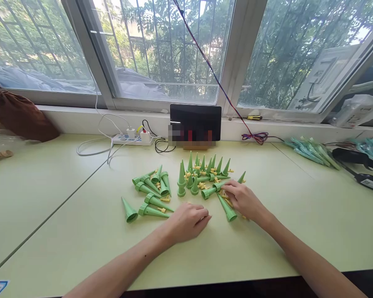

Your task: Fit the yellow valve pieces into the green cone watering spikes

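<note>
My left hand [189, 221] rests low over the table with its fingers curled in toward the thumb; whatever they may hold is hidden. My right hand [244, 200] is at the right end of the pile, fingers bent together beside a lying green plastic spike [209, 192], and its grip is hidden. Just below those fingers lies another green spike [228, 209], wide end toward me, with small yellow valves [226, 201] beside it. Several green spikes [202, 163] stand point up behind, with yellow valves among them. More spikes [155, 201] lie left of my left hand.
A dark tablet [195, 122] stands at the back by the window. Left of it are a power strip [132, 140] and cables. Bundled wires [257, 137], plastic-bagged parts [311, 153] and a black strap [363, 169] lie to the right. A brown bag [21, 118] sits far left.
</note>
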The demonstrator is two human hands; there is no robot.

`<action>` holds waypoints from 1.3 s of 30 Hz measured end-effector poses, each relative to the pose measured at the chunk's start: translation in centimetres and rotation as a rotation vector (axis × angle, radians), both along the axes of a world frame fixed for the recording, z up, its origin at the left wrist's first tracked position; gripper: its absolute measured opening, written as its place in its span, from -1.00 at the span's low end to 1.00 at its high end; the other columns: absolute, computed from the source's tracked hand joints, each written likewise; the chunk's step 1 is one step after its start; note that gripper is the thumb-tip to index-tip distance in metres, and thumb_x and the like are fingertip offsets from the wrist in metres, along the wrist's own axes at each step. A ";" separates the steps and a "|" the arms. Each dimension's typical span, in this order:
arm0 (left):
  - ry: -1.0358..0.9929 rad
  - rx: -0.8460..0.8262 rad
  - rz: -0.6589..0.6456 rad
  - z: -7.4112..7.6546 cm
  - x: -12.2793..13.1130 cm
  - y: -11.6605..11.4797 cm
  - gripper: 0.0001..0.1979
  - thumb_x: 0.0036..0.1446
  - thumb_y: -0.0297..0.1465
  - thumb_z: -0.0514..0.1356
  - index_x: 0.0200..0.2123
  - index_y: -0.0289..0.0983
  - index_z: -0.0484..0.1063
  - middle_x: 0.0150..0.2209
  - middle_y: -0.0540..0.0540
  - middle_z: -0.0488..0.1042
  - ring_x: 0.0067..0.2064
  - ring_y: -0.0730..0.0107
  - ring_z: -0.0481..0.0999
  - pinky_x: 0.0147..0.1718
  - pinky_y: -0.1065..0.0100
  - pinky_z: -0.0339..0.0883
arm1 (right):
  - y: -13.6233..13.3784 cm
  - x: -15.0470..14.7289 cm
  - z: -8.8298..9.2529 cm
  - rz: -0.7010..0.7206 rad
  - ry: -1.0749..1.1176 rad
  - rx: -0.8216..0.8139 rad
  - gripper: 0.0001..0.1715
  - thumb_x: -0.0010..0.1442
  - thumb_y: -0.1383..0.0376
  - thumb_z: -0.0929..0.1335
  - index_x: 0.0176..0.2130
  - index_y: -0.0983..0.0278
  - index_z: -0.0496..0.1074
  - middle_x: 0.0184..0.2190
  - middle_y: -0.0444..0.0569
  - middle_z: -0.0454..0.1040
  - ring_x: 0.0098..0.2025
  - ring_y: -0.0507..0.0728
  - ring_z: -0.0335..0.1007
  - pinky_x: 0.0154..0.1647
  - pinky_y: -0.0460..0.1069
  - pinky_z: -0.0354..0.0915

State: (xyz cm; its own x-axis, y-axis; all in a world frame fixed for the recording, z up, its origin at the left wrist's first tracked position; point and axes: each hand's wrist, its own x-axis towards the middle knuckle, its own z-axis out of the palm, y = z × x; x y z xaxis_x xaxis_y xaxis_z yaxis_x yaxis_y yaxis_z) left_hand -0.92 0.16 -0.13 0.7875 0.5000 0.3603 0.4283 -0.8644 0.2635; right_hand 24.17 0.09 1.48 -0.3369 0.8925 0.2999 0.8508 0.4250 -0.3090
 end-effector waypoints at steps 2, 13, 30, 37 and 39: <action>0.007 0.001 0.005 0.0 0.0 0.0 -0.62 0.39 -0.39 0.02 -0.54 -0.26 0.27 -0.54 0.00 0.37 -0.55 0.47 0.28 -0.50 0.31 0.00 | -0.1 0.0 -0.1 0.000 -0.018 -0.012 -0.61 0.34 0.45 0.21 -0.08 0.15 0.55 -0.13 0.00 0.53 -0.26 0.12 0.50 -0.24 -0.02 0.40; 0.003 -0.019 -0.004 0.3 0.0 -0.1 -0.62 0.39 -0.40 0.02 -0.54 -0.26 0.27 -0.54 0.00 0.37 -0.56 0.46 0.30 -0.50 0.31 0.02 | -0.8 0.1 -0.3 -0.008 -0.113 -0.049 -0.64 0.38 0.45 0.17 -0.08 0.20 0.49 -0.13 0.03 0.46 -0.31 0.11 0.44 -0.32 -0.03 0.35; 0.040 -0.019 0.010 0.3 0.0 -0.1 -0.63 0.39 -0.41 0.02 -0.54 -0.26 0.21 -0.54 0.01 0.39 -0.54 0.47 0.29 -0.50 0.29 -0.03 | -2.3 0.9 -0.8 0.030 0.040 0.008 -0.68 0.45 0.33 0.20 0.02 0.25 0.49 0.05 0.14 0.50 0.08 0.29 0.42 0.11 0.24 0.38; 0.029 -0.009 0.005 0.1 0.0 0.0 -0.64 0.39 -0.41 0.02 -0.52 -0.26 0.22 -0.52 0.01 0.39 -0.53 0.46 0.29 -0.49 0.29 -0.02 | -4.1 -0.7 -1.5 0.036 0.060 -0.001 -0.58 0.49 0.27 0.16 0.19 0.25 0.42 0.23 0.08 0.42 0.31 0.27 0.28 0.33 0.24 0.24; 0.026 -0.011 0.009 0.1 0.0 0.0 -0.64 0.39 -0.41 0.02 -0.52 -0.26 0.23 -0.53 0.01 0.38 -0.54 0.47 0.28 -0.49 0.30 -0.01 | -4.6 -1.1 -1.3 0.057 0.083 -0.011 -0.59 0.49 0.26 0.16 0.18 0.23 0.44 0.22 0.06 0.43 0.29 0.26 0.31 0.31 0.22 0.28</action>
State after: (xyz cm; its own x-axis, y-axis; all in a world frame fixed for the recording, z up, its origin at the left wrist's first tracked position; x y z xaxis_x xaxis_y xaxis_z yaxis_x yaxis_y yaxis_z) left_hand -0.90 0.18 -0.07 0.7920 0.5108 0.3345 0.4427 -0.8577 0.2615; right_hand 23.06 -4.53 0.15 -0.3615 0.8761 0.3190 0.7968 0.4680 -0.3822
